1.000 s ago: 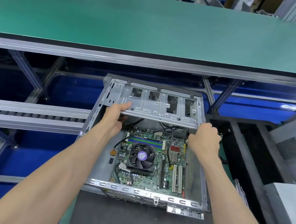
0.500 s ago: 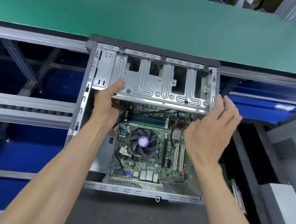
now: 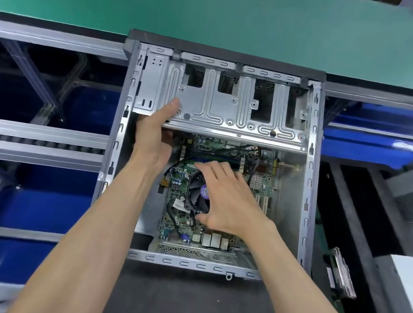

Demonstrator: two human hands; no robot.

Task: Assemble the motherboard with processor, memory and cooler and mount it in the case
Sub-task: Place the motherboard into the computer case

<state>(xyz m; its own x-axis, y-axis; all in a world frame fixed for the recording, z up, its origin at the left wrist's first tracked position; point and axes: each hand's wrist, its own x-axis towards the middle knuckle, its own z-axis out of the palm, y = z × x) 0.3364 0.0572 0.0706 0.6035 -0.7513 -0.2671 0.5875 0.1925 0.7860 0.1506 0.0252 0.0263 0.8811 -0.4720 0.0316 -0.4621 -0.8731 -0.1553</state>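
Since earlier, right hand [image 3: 230, 204] moved onto the cooler [image 3: 199, 194], fingers spread; left hand [image 3: 154, 136] grips drive bracket [image 3: 222, 106]; sticker seemingly illegible.

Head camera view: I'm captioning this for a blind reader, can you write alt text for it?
A person's right hand reaches into an open metal computer case, over the black cooler fan on the mounted motherboard, while the left hand grips the drive cage edge. Green conveyor belt beyond.

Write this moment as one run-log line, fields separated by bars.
left hand grips silver metal drive cage | right hand over black cooler fan | green motherboard in grey case
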